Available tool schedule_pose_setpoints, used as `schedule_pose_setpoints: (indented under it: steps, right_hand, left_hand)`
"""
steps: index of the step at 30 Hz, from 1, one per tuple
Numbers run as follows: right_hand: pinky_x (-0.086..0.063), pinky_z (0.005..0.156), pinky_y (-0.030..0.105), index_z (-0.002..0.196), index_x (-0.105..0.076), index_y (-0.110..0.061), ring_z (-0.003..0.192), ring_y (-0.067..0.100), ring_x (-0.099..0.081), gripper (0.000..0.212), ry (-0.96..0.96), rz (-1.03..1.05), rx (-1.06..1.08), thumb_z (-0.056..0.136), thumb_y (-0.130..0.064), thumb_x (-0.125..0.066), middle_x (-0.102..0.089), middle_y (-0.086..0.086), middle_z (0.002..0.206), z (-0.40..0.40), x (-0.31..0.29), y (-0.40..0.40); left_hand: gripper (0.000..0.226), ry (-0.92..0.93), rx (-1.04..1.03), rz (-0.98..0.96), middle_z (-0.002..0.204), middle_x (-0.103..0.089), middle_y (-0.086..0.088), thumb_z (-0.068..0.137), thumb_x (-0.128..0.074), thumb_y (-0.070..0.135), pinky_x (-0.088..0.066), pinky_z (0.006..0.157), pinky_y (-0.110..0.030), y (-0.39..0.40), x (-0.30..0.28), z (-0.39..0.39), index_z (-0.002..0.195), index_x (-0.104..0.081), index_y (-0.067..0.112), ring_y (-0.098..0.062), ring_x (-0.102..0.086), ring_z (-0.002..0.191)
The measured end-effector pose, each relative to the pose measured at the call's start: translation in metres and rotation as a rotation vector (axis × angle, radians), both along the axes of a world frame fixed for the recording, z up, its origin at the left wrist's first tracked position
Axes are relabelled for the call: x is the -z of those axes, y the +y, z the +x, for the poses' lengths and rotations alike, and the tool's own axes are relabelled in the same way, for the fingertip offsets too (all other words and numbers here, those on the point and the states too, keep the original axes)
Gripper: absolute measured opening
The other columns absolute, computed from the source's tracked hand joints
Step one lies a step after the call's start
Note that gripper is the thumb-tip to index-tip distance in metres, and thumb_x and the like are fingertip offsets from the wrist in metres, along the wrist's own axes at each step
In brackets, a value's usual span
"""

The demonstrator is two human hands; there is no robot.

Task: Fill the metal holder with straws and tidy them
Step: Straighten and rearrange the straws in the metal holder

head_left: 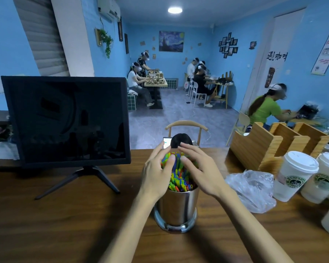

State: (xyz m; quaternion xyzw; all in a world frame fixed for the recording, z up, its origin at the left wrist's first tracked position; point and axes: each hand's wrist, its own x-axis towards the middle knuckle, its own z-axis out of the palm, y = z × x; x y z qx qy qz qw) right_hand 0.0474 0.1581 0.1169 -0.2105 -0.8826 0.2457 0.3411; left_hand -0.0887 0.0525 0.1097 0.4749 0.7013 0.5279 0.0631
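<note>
Polished steel, the round metal holder (176, 207) stands near the front edge of the brown wooden counter (65, 215), packed with many-coloured plastic straws (180, 182). The left hand (158, 172) and right hand (199, 170) cup the bundle from either side, fingers spread wide and nearly straight, pinching nothing. Tidying seems under way: press inward evenly and tap the tops level, keeping the holder steady.

Straws (179, 182) in holder (176, 207) mid-table (65, 215), hands either side of the straws, monitor (66, 120) left, bag (253, 188) right, cups (294, 175) beyond it, rack (270, 147) behind.
</note>
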Motion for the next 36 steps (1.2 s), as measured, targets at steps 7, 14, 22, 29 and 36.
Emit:
schedule_pose_setpoints:
  steps: [7, 14, 22, 29, 36]
  right_hand:
    - [-0.029, 0.112, 0.017, 0.144, -0.057, -0.030, 0.143, -0.002, -0.035, 0.042, -0.129, 0.032, 0.032, 0.103, -0.025, -0.049, -0.047, -0.029, 0.140, -0.003, 0.000, -0.007]
    - [-0.030, 0.114, 0.018, 0.145, -0.055, -0.030, 0.142, -0.008, -0.032, 0.041, -0.164, 0.027, -0.009, 0.106, -0.021, -0.048, -0.045, -0.028, 0.145, 0.000, -0.003, -0.002]
    - [-0.036, 0.119, 0.049, 0.135, -0.063, -0.032, 0.145, 0.004, -0.039, 0.035, 0.231, -0.357, -0.143, 0.102, -0.036, -0.055, -0.052, -0.020, 0.148, 0.030, 0.014, 0.004]
    - [-0.041, 0.117, 0.042, 0.140, -0.059, -0.024, 0.140, 0.007, -0.047, 0.036, 0.168, -0.293, -0.186, 0.104, -0.027, -0.054, -0.054, -0.016, 0.147, 0.029, 0.029, 0.002]
    - [-0.040, 0.117, 0.045, 0.149, -0.048, -0.028, 0.142, 0.011, -0.046, 0.047, 0.215, -0.330, -0.240, 0.103, -0.036, -0.053, -0.049, -0.015, 0.151, 0.035, 0.034, 0.000]
  left_hand:
    - [0.049, 0.266, 0.126, -0.261, 0.163, -0.027, 0.016, 0.109, -0.030, 0.031, -0.009, 0.121, -0.020, 0.000, -0.004, -0.003, 0.158, -0.030, 0.029, 0.000, -0.013, 0.151]
    - [0.052, 0.326, 0.145, -0.301, 0.165, -0.021, 0.018, 0.109, -0.032, 0.036, -0.011, 0.125, -0.026, -0.002, -0.003, -0.003, 0.160, -0.024, 0.029, 0.000, -0.008, 0.152]
    - [0.047, 0.167, 0.096, 0.065, 0.151, -0.042, 0.028, 0.099, -0.045, 0.057, -0.014, 0.121, -0.020, -0.019, 0.009, 0.013, 0.142, -0.055, 0.039, 0.008, -0.020, 0.147]
    - [0.050, 0.454, 0.082, -0.009, 0.142, -0.056, 0.020, 0.092, -0.050, 0.063, -0.018, 0.125, -0.041, -0.007, 0.019, 0.015, 0.134, -0.062, 0.038, 0.003, -0.030, 0.146]
    - [0.035, 0.411, -0.080, 0.209, 0.138, -0.058, 0.009, 0.087, -0.069, 0.050, -0.023, 0.123, -0.041, -0.018, 0.029, 0.029, 0.118, -0.074, 0.032, -0.012, -0.043, 0.141]
